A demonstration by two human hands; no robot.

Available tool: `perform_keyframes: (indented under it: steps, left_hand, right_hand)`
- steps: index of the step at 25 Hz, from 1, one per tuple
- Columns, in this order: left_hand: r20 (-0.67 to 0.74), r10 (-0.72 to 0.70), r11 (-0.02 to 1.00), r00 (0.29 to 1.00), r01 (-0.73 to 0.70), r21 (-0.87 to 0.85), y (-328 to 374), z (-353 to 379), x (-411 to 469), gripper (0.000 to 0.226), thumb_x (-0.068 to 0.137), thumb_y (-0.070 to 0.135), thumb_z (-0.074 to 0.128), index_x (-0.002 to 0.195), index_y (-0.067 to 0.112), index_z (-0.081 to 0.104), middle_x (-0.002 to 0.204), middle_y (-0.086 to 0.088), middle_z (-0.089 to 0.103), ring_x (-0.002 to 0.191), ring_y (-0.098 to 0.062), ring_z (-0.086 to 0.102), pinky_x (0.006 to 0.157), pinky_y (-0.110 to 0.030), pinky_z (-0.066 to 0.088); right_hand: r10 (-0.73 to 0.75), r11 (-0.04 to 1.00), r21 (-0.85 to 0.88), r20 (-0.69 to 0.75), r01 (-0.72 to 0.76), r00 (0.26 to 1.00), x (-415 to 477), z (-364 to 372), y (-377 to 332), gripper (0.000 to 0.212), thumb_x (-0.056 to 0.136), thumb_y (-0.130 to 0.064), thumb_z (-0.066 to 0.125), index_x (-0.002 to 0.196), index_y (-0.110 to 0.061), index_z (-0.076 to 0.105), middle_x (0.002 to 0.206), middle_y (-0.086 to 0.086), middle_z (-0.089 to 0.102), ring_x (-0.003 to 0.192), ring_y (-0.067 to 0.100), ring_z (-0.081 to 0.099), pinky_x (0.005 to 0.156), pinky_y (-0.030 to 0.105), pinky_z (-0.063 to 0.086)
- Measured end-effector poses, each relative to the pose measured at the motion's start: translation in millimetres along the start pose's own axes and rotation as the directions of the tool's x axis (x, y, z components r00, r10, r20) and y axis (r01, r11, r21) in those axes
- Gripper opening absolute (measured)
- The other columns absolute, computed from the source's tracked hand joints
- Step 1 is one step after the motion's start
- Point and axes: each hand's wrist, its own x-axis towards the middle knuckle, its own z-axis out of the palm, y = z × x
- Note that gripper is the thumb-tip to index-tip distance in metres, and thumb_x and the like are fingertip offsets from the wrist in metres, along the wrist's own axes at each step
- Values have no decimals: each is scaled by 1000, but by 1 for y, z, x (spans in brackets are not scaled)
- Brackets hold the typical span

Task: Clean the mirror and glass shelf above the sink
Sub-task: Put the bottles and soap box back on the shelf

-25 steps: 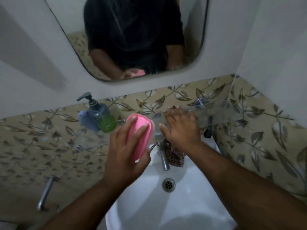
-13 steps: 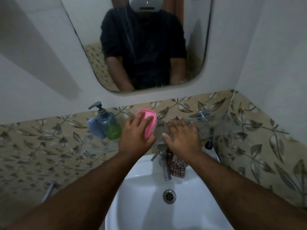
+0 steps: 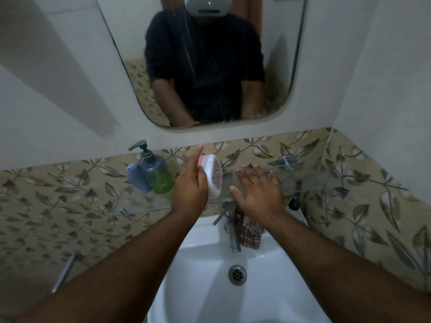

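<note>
Glass shelf (image 3: 314, 180) runs below the mirror (image 3: 279, 66). Left hand (image 3: 189, 190) grips the pink soap box (image 3: 213, 176), tipped on edge, seemingly lifted off it; right hand (image 3: 258, 190) lies flat on the glass, fingers (image 3: 253, 176) spread. Hold the box clear and wipe beneath with the checked cloth (image 3: 250, 236).

the glass shelf (image 3: 310, 183) runs along the leaf-patterned tiles (image 3: 245, 150). a pump bottle (image 3: 158, 176) of green liquid stands at its left, a bluish object (image 3: 137, 179) against it. the right hand (image 3: 258, 190) lies flat mid-shelf.
</note>
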Motion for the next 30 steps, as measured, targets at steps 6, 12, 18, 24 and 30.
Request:
perform_keyframes:
  steps: [6, 12, 18, 24, 30]
  left_hand:
    - [-58, -138, 985, 989, 130, -115, -5, -2, 8, 25, 105, 32, 49, 117, 29, 71, 110, 0, 73, 98, -22, 72, 75, -43, 64]
    - [-9, -52, 992, 999, 53, 117, -23, -1, -3, 52, 93, 62, 68, 133, 28, 66, 128, 4, 69, 108, -20, 69, 93, -39, 58]
    - [123, 231, 879, 965, -261, 399, -28, 6, -20, 67, 93, 75, 51, 140, 29, 65, 152, -2, 56, 130, -28, 55, 105, -44, 47]
    - [221, 269, 768, 937, -348, 537, -42, 11, -26, 84, 85, 75, 59, 153, 25, 54, 163, -3, 47, 133, -33, 52, 102, -54, 49]
    - [176, 134, 774, 975, -214, 596, -42, 15, -19, 86, 86, 77, 49, 156, 28, 49, 164, -2, 45, 139, -33, 48, 103, -56, 47]
  right_hand:
    - [-5, 1000, -8, -3, 5, 1000, 0, 2, 1, 89, 99, -68, 6, 169, -25, 41, 178, 4, 38, 168, 26, 31, 133, 60, 23]
    - [7, 1000, -19, -35, -7, 999, 1, 6, 0, 85, 99, -65, 15, 163, -23, 52, 172, 6, 50, 162, 28, 42, 129, 62, 31]
    - [2, 1000, -9, -18, -2, 1000, 0, 4, -1, 89, 98, -66, 8, 167, -23, 46, 176, 6, 44, 165, 27, 36, 131, 62, 27]
    - [4, 1000, 5, 1, -4, 1000, 1, 2, 0, 93, 96, -68, 1, 171, -25, 36, 180, 4, 35, 169, 26, 28, 134, 60, 22]
    - [-2, 1000, 4, 41, 2, 999, 2, 2, 0, 94, 96, -69, -3, 173, -26, 30, 182, 3, 29, 171, 25, 22, 134, 61, 18]
